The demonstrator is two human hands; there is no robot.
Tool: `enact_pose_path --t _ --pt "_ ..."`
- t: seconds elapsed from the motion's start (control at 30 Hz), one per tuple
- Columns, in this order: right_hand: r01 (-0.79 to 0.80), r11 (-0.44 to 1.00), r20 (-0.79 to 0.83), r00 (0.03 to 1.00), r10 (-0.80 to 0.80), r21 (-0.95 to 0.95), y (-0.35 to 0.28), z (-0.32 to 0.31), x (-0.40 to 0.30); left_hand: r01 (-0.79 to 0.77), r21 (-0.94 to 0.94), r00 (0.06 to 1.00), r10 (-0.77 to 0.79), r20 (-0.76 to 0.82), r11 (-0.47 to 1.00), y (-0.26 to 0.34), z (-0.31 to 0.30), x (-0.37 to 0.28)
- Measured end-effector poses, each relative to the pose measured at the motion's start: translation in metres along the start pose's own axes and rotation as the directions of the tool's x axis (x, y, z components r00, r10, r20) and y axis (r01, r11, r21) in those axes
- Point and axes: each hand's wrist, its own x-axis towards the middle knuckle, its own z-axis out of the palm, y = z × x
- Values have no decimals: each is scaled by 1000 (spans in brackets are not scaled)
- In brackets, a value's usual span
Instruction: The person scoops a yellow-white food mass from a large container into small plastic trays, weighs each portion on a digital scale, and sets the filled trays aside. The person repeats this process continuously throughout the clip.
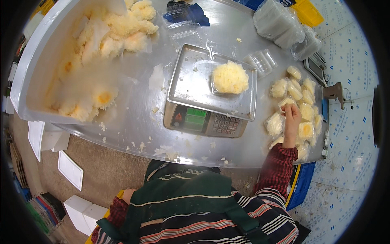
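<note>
My right hand [292, 117] reaches to the cluster at the table's right end, its fingers pinched on a small clear pack [286, 102] of pale frilly food that looks like snow fungus. Several similar filled packs [306, 111] lie heaped around it. By my waist, my left hand [129, 195] is partly covered by its sleeve and the apron, so its fingers cannot be made out. In front of me a digital scale [195, 120] carries a metal tray [192, 77]. One clear plastic box heaped with snow fungus [230, 77] sits on the tray's right half.
A white foam box [33, 67] lies at the left, loose snow fungus clumps [122, 33] spilling from it. Empty clear containers [261, 62] stand behind the tray. Bagged containers [277, 24] are at the far right. Scraps dot the metal table [134, 100].
</note>
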Motion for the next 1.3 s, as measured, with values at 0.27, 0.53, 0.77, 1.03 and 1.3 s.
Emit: enact_pose_path --t 0.27,0.53,0.77,1.03,1.3 --pt "-9 990 -33 999 5 -139 19 25 -4 -482 -749 871 344 -352 454 191 -278 -11" --pt "-365 849 281 921 270 382 0 120 41 -502 78 504 365 -783 861 254 -358 72" --pt "-464 723 342 882 324 512 -16 146 37 -618 300 316 578 -752 727 339 -419 161" --pt "-480 706 390 869 304 520 -12 157 28 -410 628 348 750 -563 662 406 -423 273" --pt "-530 695 619 770 154 486 5 140 23 -222 694 588 662 -465 685 376 -423 281"
